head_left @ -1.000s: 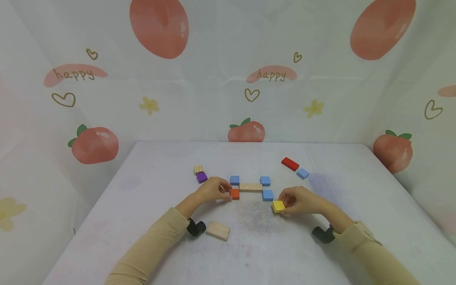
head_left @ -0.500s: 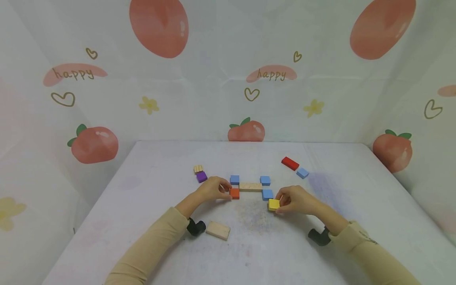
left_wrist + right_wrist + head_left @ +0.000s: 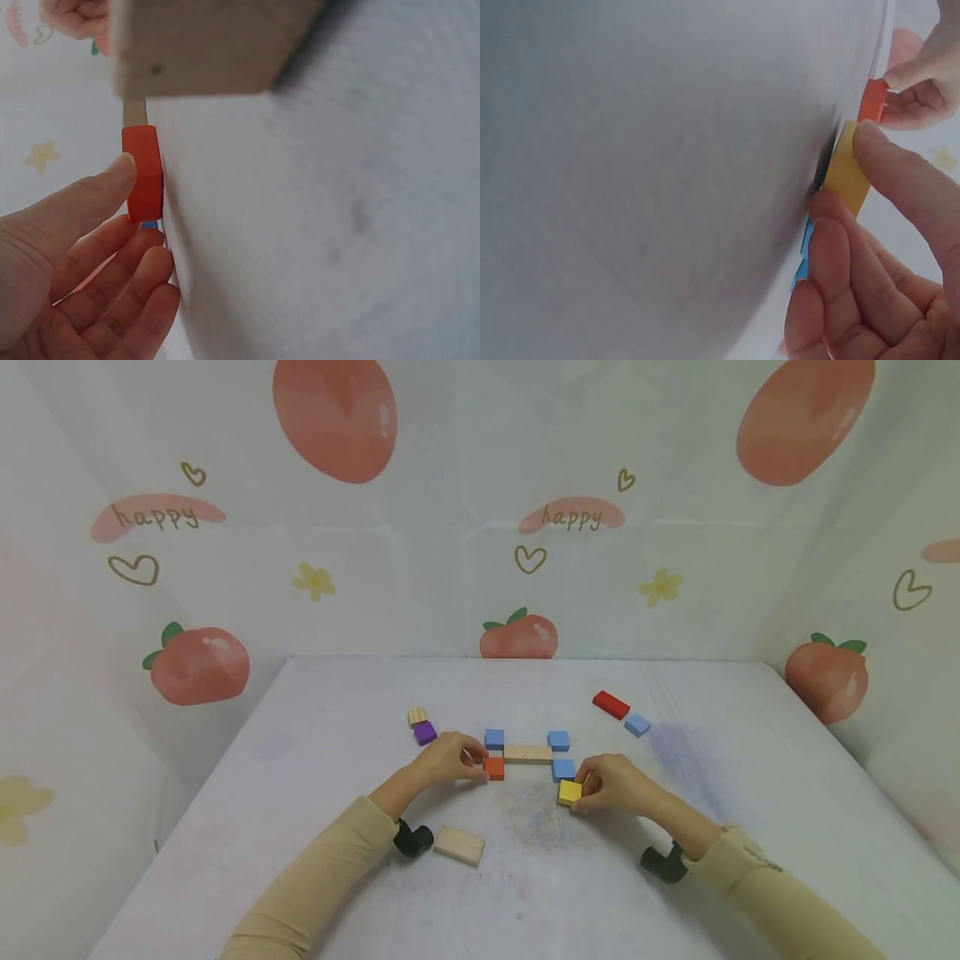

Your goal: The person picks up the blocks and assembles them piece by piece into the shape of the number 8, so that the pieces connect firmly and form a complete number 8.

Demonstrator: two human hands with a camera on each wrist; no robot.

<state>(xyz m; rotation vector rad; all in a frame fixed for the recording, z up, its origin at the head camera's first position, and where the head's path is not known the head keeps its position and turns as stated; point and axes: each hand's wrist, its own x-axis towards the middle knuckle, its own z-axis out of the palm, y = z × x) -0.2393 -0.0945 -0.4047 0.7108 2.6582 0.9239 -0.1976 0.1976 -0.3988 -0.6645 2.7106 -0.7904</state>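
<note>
In the head view my left hand (image 3: 452,757) pinches an orange-red square block (image 3: 494,768) at the left end of a flat wooden block (image 3: 528,754). The left wrist view shows the thumb (image 3: 112,180) against that block's side. My right hand (image 3: 618,785) holds a yellow square block (image 3: 570,792) between thumb and fingers, just in front of a blue block (image 3: 563,770). From the right wrist view, the yellow block seems tilted, with shadow beneath it. Two more blue blocks stand behind the wooden piece, one at the left (image 3: 494,739) and one at the right (image 3: 558,741).
A loose wooden block (image 3: 459,846) lies by my left wrist camera (image 3: 414,839). Back left are a purple block (image 3: 425,732) and a striped wooden block (image 3: 417,717). Back right lie a red bar (image 3: 611,704) and another blue block (image 3: 637,725).
My right hand has carried the yellow block leftward, to the front of the near right blue block. The left hand has stayed on the orange-red block.
</note>
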